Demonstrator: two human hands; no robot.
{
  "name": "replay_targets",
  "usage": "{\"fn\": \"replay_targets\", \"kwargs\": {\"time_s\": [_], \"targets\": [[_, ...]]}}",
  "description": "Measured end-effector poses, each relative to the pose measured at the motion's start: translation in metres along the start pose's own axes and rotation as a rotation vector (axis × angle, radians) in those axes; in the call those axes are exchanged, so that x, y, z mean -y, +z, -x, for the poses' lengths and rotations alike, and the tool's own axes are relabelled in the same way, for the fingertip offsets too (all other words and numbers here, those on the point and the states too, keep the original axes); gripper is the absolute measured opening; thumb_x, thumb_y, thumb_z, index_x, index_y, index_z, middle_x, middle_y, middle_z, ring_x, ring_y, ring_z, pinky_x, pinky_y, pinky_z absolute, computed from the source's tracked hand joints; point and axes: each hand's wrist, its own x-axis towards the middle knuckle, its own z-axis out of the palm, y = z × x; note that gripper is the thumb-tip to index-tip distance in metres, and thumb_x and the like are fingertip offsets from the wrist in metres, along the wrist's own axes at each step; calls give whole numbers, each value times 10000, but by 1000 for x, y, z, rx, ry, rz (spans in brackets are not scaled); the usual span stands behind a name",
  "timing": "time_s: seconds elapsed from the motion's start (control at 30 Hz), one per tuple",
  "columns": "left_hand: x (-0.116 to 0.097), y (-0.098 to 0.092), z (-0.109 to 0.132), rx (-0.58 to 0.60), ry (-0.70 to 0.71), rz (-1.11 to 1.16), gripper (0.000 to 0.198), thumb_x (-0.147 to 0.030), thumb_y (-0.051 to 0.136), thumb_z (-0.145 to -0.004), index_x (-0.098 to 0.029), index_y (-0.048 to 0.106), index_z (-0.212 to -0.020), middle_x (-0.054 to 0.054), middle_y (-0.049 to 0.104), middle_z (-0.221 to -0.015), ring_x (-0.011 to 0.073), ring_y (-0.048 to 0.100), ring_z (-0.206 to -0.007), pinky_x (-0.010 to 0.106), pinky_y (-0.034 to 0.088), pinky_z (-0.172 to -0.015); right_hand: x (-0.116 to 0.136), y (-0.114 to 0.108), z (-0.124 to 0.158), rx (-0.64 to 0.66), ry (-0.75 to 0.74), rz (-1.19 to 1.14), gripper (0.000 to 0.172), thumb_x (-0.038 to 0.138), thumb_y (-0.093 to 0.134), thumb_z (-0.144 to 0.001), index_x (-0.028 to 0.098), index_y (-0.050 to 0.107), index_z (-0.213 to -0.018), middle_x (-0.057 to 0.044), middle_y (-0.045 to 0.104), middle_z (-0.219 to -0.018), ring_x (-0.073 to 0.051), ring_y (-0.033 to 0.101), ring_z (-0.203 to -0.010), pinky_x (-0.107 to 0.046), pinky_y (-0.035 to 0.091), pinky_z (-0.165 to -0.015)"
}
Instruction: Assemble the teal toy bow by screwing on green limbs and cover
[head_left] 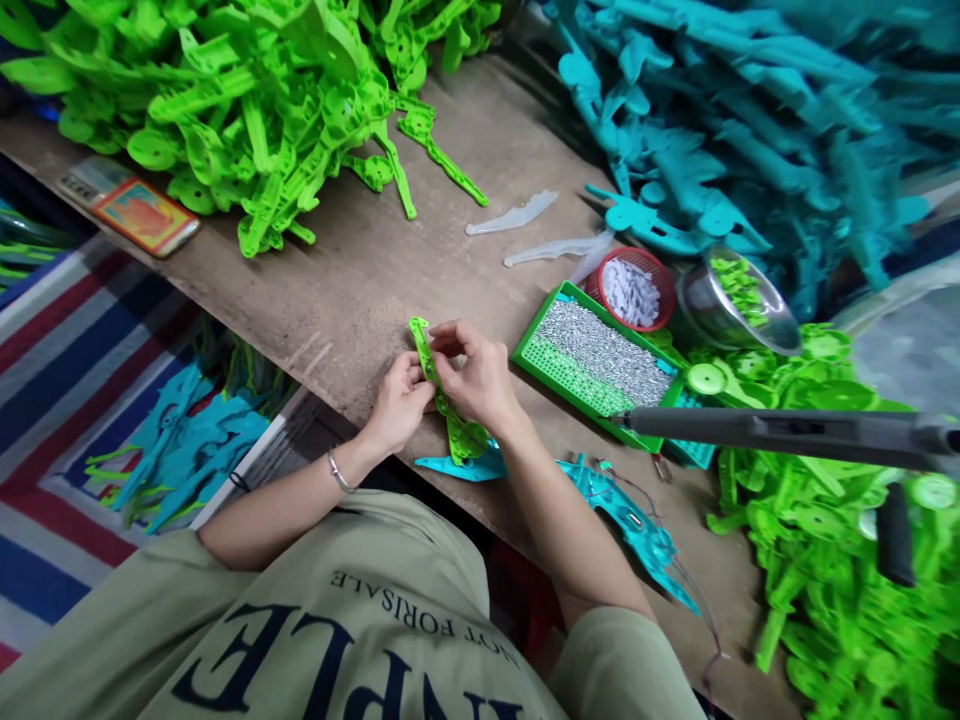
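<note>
Left hand [400, 402] and right hand [478, 380] each keep a pinching grip on the green piece [463, 437], which may snap if twisted.

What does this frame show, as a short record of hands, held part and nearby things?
left hand: grips green plastic part, bracelet on wrist
right hand: pinches the same part near its top
beneath: teal plastic part on the wooden table
to the right: green tray of screws, red bowl of white pieces, steel bowl
behind: green parts pile, teal parts pile
</note>
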Motion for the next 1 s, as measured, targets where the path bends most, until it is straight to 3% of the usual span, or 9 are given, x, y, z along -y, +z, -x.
{"fn": "replay_targets", "kwargs": {"time_s": [0.43,0.63,0.83,1.0], "targets": [[3,-2,-2,3,20,20,343,-121,723,-691,-198,544,-973,-2,747,-893,141,712,-831,226,552,-721,4,5,1,-23,73,22,269,103,552,-765,203,658,-991,-37,771,-894,-168,731,-766,-291,582,-756],[4,-2,-2,5,49,28,374,-164,785,-691,-203,543,-974,12,749,-911,165,721,-894,252,556,-782,11,10,5,-29,68,146,258,95,542,-808,190,656,-1018,-82,776,-934,-202,741,-804,-323,572,-789],[5,-3,-2,5,41,-8,352,-136,714,-691,-194,553,-999,-14,729,-846,131,700,-778,199,516,-666,11,5,12,-42,18,186,232,113,536,-867,205,705,-997,-66,805,-976,-207,770,-893,-299,573,-816],[6,-5,-3,11,51,-15,338,-104,650,-697,-189,553,-1009,-20,723,-843,105,675,-729,179,480,-627,9,6,11,-43,15,199,238,120,547,-871,208,733,-991,-50,814,-966,-192,777,-855,-285,574,-801]]}}
